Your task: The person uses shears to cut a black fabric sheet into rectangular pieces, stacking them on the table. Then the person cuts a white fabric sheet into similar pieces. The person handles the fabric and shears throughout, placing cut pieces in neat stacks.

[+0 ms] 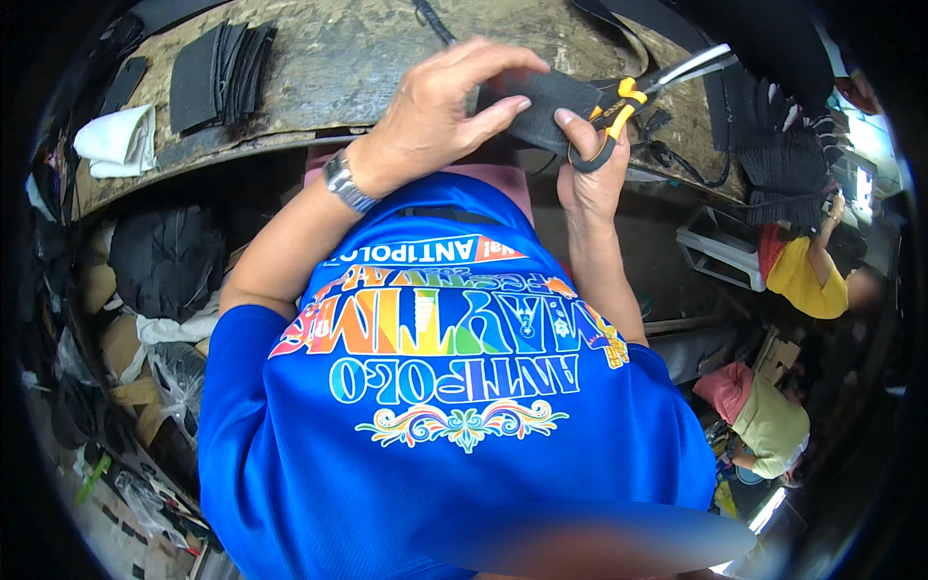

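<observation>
A flat, dark textile-like piece (559, 95) is between my two hands at the near edge of the bench. My left hand (447, 106), with a silver watch on its wrist, curls round the left end of the piece. Its thumb lies across the face and its forefinger reaches over the far edge; the other fingers are partly hidden. In my right hand (594, 179) are scissors (619, 114) with yellow and black handles. Their parted blades point up and right, away from the piece. My right thumb presses on the right end of the piece.
On the worn wooden bench (333, 58) lie a stack of dark pieces (217, 77) and a folded white cloth (118, 140). More dark pieces (778, 169) are bundled at the right, near a grey stool (720, 246). Two people (812, 280) are at the right. Bags crowd the lower left.
</observation>
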The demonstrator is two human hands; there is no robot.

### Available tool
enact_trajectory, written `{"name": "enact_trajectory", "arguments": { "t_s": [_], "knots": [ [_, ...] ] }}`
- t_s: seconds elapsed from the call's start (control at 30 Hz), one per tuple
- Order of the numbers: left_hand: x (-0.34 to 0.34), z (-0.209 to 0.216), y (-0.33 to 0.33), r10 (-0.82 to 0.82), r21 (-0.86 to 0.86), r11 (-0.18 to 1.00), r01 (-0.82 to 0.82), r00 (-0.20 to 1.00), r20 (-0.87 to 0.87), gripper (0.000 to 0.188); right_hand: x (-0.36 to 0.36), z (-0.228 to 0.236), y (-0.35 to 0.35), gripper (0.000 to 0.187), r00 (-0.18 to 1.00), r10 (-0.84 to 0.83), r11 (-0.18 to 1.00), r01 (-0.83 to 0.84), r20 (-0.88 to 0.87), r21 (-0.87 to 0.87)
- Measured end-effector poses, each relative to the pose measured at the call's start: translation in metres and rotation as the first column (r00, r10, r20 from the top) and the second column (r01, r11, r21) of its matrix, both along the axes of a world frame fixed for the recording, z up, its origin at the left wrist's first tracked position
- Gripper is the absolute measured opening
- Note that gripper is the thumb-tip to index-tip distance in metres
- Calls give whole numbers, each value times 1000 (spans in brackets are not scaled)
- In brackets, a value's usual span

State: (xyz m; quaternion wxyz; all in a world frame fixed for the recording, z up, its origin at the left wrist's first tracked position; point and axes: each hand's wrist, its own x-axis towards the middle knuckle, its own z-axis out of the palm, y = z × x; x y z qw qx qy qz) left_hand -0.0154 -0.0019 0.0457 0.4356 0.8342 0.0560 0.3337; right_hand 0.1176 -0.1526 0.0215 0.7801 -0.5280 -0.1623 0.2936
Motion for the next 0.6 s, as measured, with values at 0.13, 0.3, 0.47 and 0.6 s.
{"name": "enact_trajectory", "arguments": {
  "t_s": [0.13, 0.3, 0.47, 0.6],
  "knots": [
    [-5, -2, -13, -480, -492, 820, 293, 820, -313, 85, 1, -3, 11, 41, 994, -111, 990, 112, -17, 86],
    [6, -26, -23, -276, -790, 585, 184, 961, 19, 49, -24, -10, 13, 39, 999, 11, 1000, -10, -37, 28],
    [12, -41, 12, 15, -606, 793, -53, 998, -67, 38, -30, -13, -3, 24, 943, 305, 920, -329, -135, -212],
    [9, -46, 22, 105, -579, 813, -67, 994, 34, 50, -33, -16, -16, 26, 863, 441, 834, -495, -246, -243]
  ]
}}
